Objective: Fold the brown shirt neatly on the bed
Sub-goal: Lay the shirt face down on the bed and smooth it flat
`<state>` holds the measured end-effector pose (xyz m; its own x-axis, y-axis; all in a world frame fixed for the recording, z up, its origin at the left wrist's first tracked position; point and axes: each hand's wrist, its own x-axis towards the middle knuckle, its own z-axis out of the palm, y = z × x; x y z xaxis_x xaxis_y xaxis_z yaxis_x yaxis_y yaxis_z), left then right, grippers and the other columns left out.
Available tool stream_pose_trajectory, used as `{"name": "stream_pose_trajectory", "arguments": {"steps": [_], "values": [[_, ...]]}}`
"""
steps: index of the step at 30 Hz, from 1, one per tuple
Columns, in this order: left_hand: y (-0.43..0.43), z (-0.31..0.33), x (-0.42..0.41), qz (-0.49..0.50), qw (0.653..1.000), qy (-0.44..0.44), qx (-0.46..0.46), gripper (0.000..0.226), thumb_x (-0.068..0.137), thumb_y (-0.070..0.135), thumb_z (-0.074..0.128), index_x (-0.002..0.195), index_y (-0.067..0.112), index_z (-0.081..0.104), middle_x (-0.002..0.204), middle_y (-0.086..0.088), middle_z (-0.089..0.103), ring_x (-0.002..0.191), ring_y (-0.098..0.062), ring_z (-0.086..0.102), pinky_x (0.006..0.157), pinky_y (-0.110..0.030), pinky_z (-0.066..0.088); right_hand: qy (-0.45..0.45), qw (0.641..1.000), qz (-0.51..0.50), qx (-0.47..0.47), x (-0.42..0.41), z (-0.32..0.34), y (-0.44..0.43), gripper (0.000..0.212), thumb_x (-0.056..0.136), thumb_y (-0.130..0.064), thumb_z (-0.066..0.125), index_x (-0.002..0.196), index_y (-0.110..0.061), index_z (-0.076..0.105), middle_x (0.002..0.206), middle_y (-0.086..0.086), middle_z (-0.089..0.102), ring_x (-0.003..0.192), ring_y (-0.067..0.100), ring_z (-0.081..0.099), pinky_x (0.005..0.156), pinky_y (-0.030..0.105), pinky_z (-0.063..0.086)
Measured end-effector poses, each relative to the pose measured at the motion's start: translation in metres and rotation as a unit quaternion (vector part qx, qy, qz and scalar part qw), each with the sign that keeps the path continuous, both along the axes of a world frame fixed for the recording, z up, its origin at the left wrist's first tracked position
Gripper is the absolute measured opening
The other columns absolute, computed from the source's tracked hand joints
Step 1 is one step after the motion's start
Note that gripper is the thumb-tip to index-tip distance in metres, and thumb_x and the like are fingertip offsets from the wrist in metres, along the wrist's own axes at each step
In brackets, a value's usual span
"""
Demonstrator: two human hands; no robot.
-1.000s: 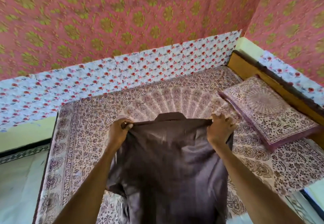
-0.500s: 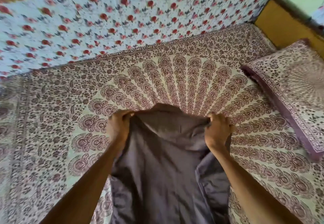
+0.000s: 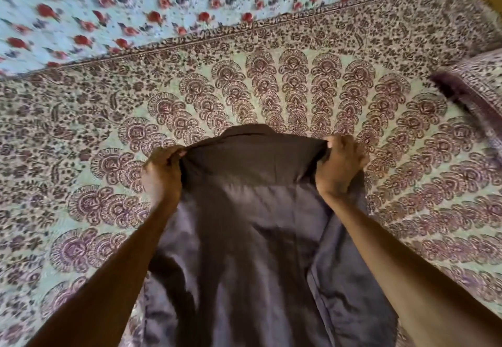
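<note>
The brown shirt (image 3: pixel 252 238) is held over the bed (image 3: pixel 81 134) by both hands, gripped at the shoulders on either side of the collar. The left hand (image 3: pixel 161 175) is closed on the left shoulder of the shirt, with the fingers curled together and cloth bunched inside them. The right hand (image 3: pixel 339 164) is closed likewise on the right shoulder, fingers clamped on a gathered fold. Between the two hands the upper edge of the shirt is drawn fairly taut, and the collar (image 3: pixel 250 132) is seen rising just beyond that edge. Below the hands the shirt hangs toward the camera in loose vertical folds and runs out of view at the lower edge. Part of the cloth is seen falling to the right under the right forearm. Whether the lower part of the shirt is touching the bed cannot be told.

The bed is covered by a sheet printed with maroon fan-shaped motifs on a pale ground. A pillow (image 3: pixel 478 93) in a matching print is seen at the right edge, well apart from the shirt. Along the far side of the bed a pale blue cloth with red flowers (image 3: pixel 135 1) is noted. The far edges of the view are blurred.
</note>
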<state>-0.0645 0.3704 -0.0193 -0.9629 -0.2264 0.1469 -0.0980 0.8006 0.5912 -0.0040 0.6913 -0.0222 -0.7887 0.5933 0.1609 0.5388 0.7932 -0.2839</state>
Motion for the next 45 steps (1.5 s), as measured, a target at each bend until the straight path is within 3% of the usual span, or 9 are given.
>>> {"name": "stream_pose_trajectory", "arguments": {"steps": [3, 6, 10, 14, 20, 27, 37, 41, 45], "values": [[-0.002, -0.022, -0.016, -0.071, 0.98, -0.181, -0.045, 0.031, 0.089, 0.042, 0.061, 0.104, 0.017, 0.07, 0.11, -0.017, 0.061, 0.104, -0.037, 0.059, 0.083, -0.041, 0.047, -0.194, 0.98, 0.03, -0.012, -0.013, -0.015, 0.006, 0.035, 0.082, -0.011, 0.059, 0.117, -0.017, 0.059, 0.122, 0.016, 0.057, 0.122, 0.039, 0.041, 0.101, 0.052, 0.027], [0.012, -0.023, -0.036, -0.088, 0.968, -0.215, -0.098, 0.048, 0.09, 0.061, 0.046, 0.1, 0.019, 0.068, 0.111, -0.014, 0.058, 0.112, -0.033, 0.053, 0.1, -0.049, 0.037, -0.173, 0.984, 0.043, -0.027, -0.029, -0.02, 0.005, 0.03, 0.093, -0.031, 0.047, 0.112, -0.014, 0.062, 0.116, 0.016, 0.063, 0.119, 0.037, 0.046, 0.104, 0.052, 0.025], [0.05, -0.011, -0.071, -0.173, 0.911, -0.372, -0.04, 0.072, 0.081, 0.079, 0.038, 0.067, 0.012, 0.06, 0.074, -0.009, 0.06, 0.082, -0.028, 0.063, 0.085, -0.038, 0.047, -0.199, 0.964, 0.154, -0.087, -0.061, -0.014, -0.019, 0.062, 0.094, -0.065, 0.031, 0.088, -0.015, 0.067, 0.083, 0.008, 0.069, 0.091, 0.027, 0.06, 0.104, 0.05, 0.025], [0.076, -0.004, -0.092, -0.272, 0.822, -0.486, -0.116, 0.068, 0.074, 0.065, 0.066, 0.099, 0.001, 0.065, 0.096, -0.016, 0.066, 0.088, -0.028, 0.061, 0.082, -0.035, 0.046, -0.279, 0.91, 0.194, -0.237, -0.086, -0.008, -0.033, 0.046, 0.086, -0.056, 0.061, 0.067, -0.015, 0.055, 0.06, -0.002, 0.053, 0.068, 0.022, 0.057, 0.072, 0.033, 0.045], [0.076, -0.014, -0.079, -0.189, 0.942, -0.238, 0.14, 0.052, 0.071, 0.02, 0.083, 0.116, 0.02, 0.058, 0.107, -0.007, 0.07, 0.098, -0.022, 0.066, 0.089, -0.034, 0.052, 0.041, 0.917, 0.144, -0.37, -0.074, -0.015, -0.033, 0.024, 0.084, -0.019, 0.073, 0.107, -0.014, 0.066, 0.093, -0.004, 0.067, 0.084, 0.015, 0.064, 0.077, 0.021, 0.049], [0.07, -0.028, -0.072, -0.165, 0.929, -0.331, 0.018, 0.081, 0.072, 0.035, 0.082, 0.132, 0.008, 0.035, 0.121, -0.021, 0.059, 0.113, -0.038, 0.056, 0.091, -0.045, 0.048, -0.212, 0.957, 0.148, -0.135, -0.072, -0.023, -0.023, 0.041, 0.091, -0.047, 0.058, 0.119, -0.017, 0.054, 0.107, 0.007, 0.067, 0.106, 0.029, 0.061, 0.104, 0.05, 0.031], [0.088, -0.022, -0.04, -0.111, 0.962, -0.129, -0.216, 0.067, 0.074, 0.016, 0.074, 0.131, 0.015, 0.038, 0.127, -0.016, 0.049, 0.12, -0.036, 0.045, 0.099, -0.053, 0.033, -0.203, 0.962, 0.177, 0.047, -0.05, -0.027, -0.005, 0.048, 0.091, -0.055, 0.053, 0.118, -0.015, 0.055, 0.098, 0.01, 0.069, 0.105, 0.032, 0.059, 0.098, 0.05, 0.031], [0.127, -0.016, -0.002, -0.316, 0.931, -0.019, -0.184, 0.039, 0.085, 0.026, 0.062, 0.121, 0.015, 0.054, 0.125, -0.016, 0.05, 0.111, -0.036, 0.049, 0.092, -0.05, 0.044, -0.214, 0.969, 0.098, 0.075, -0.009, -0.022, 0.027, 0.057, 0.083, -0.044, 0.069, 0.128, -0.015, 0.048, 0.123, 0.012, 0.058, 0.118, 0.036, 0.049, 0.1, 0.053, 0.032], [0.175, -0.028, 0.032, -0.428, 0.87, -0.145, -0.196, 0.066, 0.083, 0.06, 0.053, 0.142, 0.035, 0.037, 0.147, -0.004, 0.033, 0.132, -0.03, 0.035, 0.103, -0.052, 0.035, -0.212, 0.977, -0.016, 0.011, 0.03, -0.018, 0.053, 0.06, 0.075, -0.034, 0.077, 0.123, -0.013, 0.048, 0.121, 0.015, 0.057, 0.114, 0.038, 0.051, 0.093, 0.051, 0.039]]}}
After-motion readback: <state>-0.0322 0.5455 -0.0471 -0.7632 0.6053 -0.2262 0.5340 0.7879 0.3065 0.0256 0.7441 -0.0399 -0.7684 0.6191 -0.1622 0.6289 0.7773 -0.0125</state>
